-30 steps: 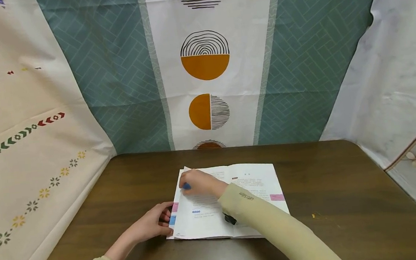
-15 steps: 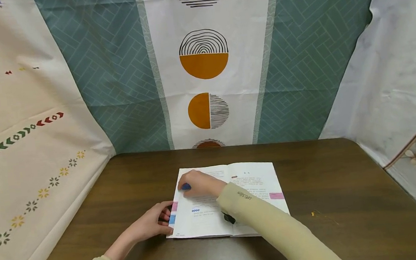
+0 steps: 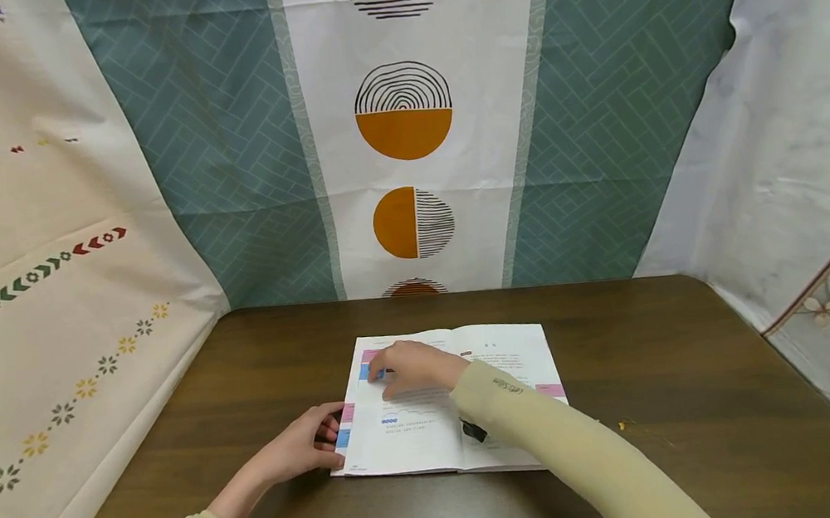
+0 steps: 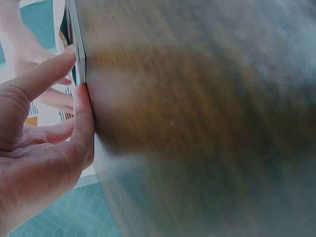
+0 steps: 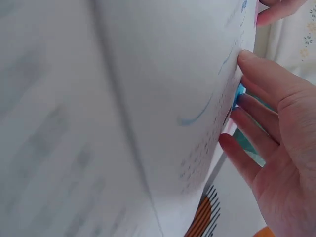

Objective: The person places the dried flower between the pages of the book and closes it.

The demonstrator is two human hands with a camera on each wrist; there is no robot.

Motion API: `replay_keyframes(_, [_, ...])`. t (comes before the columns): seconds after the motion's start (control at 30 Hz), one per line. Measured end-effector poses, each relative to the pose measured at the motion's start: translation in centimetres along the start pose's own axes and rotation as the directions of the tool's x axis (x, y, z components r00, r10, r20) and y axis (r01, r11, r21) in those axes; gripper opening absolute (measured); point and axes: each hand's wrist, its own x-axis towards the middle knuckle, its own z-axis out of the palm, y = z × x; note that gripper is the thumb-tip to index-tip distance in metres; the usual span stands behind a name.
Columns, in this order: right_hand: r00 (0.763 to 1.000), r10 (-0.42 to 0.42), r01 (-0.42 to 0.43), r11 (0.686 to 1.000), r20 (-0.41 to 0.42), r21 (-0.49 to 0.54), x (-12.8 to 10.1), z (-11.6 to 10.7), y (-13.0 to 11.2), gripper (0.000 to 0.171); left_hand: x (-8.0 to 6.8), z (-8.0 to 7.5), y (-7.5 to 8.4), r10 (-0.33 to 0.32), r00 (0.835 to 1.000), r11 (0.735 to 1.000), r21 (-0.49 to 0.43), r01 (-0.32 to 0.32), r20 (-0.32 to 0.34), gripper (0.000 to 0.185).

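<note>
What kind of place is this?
Probably a home-made reading corner: an open book lies on a brown table, and patterned cloths hang all around like walls.

**Dark wood worktop with an open book on it**

The worktop (image 3: 695, 365) is dark brown with a wood grain and a rounded far right corner. An open book (image 3: 431, 424) lies flat on it, near the middle and closer to the near edge than to the far edge. Its white pages carry printed text, with pink and blue tabs along the left page's outer edge and a pink block on the right page. To the right of the book, apart from it, a small yellowish speck (image 3: 621, 425) sits on the wood. In the left wrist view the book's page edges meet the wood, though that picture is blurred
</note>
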Motion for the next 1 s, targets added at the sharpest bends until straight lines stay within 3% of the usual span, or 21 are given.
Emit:
replay_keyframes(0.2, [0.999, 0.002, 0.000, 0.999, 0.042, -0.033, -1.4, -0.4, 0.3, 0.038, -0.2, 0.1, 0.2, -0.010, 1.000, 1.000, 0.015, 0.010, -0.012, 0.079])
replay_keyframes(0.4, [0.999, 0.000, 0.003, 0.998, 0.045, -0.068, -2.5, -0.5, 0.7, 0.039, -0.2, 0.3, 0.4, -0.006, 0.999, 0.995, 0.097, 0.010, -0.042, 0.072])
replay_keyframes(0.57, [0.999, 0.014, -0.011, 0.997, 0.040, -0.078, -3.2, -0.5, 0.8, 0.039, -0.1, 0.4, 0.5, -0.038, 0.998, 0.991, 0.129, 0.044, -0.054, 0.077])
replay_keyframes(0.83, [1.000, 0.009, -0.010, 0.995, -0.006, -0.101, -4.0, -0.5, 0.8, 0.037, 0.0, 0.6, 0.5, -0.059, 0.997, 0.994, 0.094, 0.064, -0.055, 0.085])
replay_keyframes(1.0, [0.996, 0.011, -0.017, 0.997, -0.092, -0.070, -5.4, -1.2, 1.0, 0.035, 0.0, 0.6, 0.6, -0.072, 0.996, 0.992, 0.102, 0.077, -0.054, 0.085])
